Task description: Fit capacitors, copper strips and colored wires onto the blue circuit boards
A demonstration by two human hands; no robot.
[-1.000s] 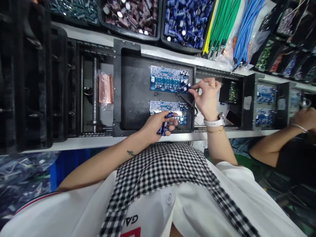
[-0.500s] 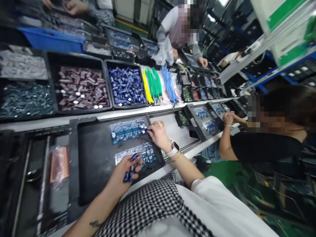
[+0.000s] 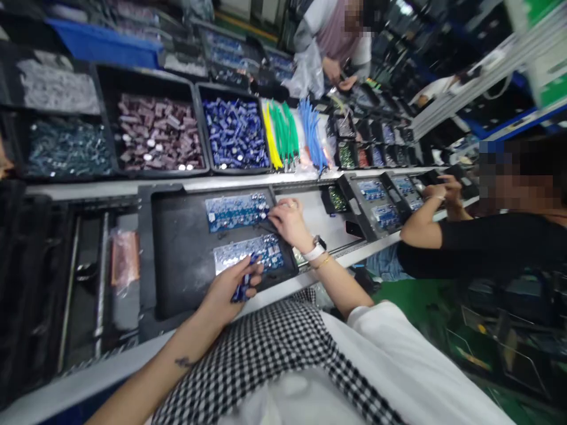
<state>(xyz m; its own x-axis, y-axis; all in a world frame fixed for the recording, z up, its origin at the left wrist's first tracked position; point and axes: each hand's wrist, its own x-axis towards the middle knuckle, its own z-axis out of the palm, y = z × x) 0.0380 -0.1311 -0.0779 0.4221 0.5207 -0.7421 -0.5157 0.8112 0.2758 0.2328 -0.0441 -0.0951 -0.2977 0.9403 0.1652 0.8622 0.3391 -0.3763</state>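
My left hand (image 3: 234,283) is curled around several blue capacitors (image 3: 241,290), above the front edge of the black tray (image 3: 177,260). At the right end of the far blue circuit board (image 3: 234,213), the fingertips of my right hand (image 3: 287,223) are pinched at a small dark blue capacitor; the fingers partly hide it. The near circuit board (image 3: 248,254) lies in the same tray, its lower left part covered by my left hand. Beyond the tray, a black bin (image 3: 237,133) is filled with loose blue capacitors.
Left of that bin stands a bin of brown capacitors (image 3: 159,133). Yellow, green and blue wires (image 3: 286,136) lie to its right. A phone (image 3: 354,229) and a small box of green parts (image 3: 337,199) rest right of my tray. A co-worker (image 3: 500,242) sits at the right.
The whole view has shifted, with the bench appearing higher and slightly rightward. My right hand stays at the far board's right end; my left still holds capacitors. The right co-worker's hands have risen.
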